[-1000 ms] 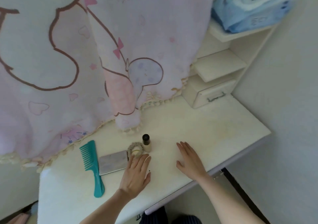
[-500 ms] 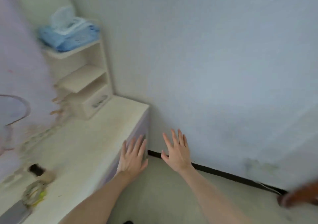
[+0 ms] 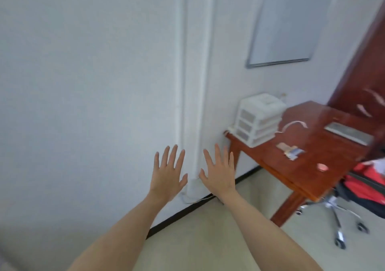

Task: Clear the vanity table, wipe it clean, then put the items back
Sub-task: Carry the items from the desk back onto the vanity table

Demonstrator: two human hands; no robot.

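Vanity table out of view, so handling and grip points can't be judged; left hand [image 3: 168, 178] and right hand [image 3: 219, 176] spread flat, holding nothing.

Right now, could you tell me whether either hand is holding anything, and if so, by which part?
Nothing is held. The left hand and the right hand are both raised in the air with fingers spread, touching nothing.

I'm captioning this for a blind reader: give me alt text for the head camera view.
Two bare hands, left hand and right hand, reach forward open and hold nothing, in front of a plain white wall. To the right stands a reddish-brown wooden desk bearing a white plastic drawer unit.
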